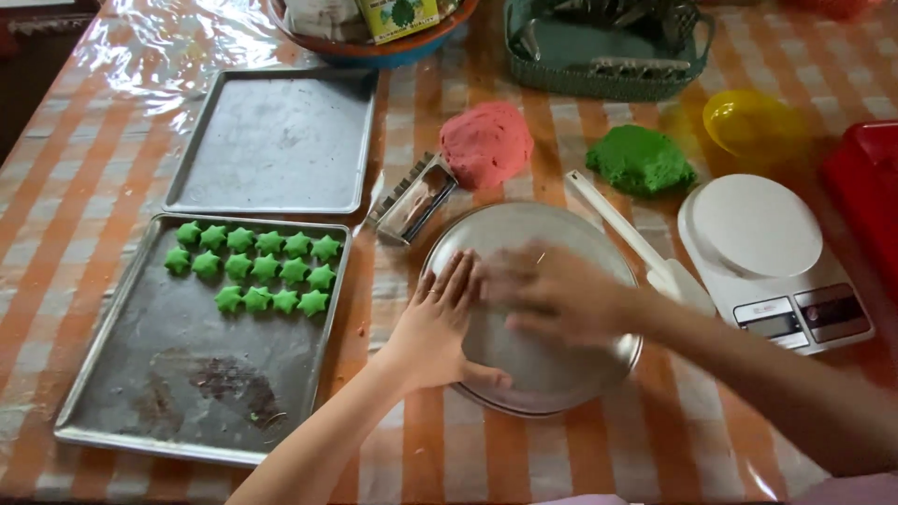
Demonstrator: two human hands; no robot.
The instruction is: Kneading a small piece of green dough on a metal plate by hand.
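A round metal plate (552, 374) lies on the striped table in front of me. My left hand (435, 327) rests flat on the plate's left edge, thumb hooked over the near rim. My right hand (552, 295) is spread palm down on the plate's middle, blurred by motion. Neither hand holds anything. A near baking tray (140, 393) at the left carries several green star-shaped dough pieces (257, 271) in rows at its far end.
An empty baking tray (271, 140) lies behind the first. A red dough lump (486, 140), a green dough lump (641, 161), a metal cutter (412, 201), a white spatula (636, 238), a white kitchen scale (772, 257), a yellow bowl (748, 122) and a green basket (599, 47) surround the plate.
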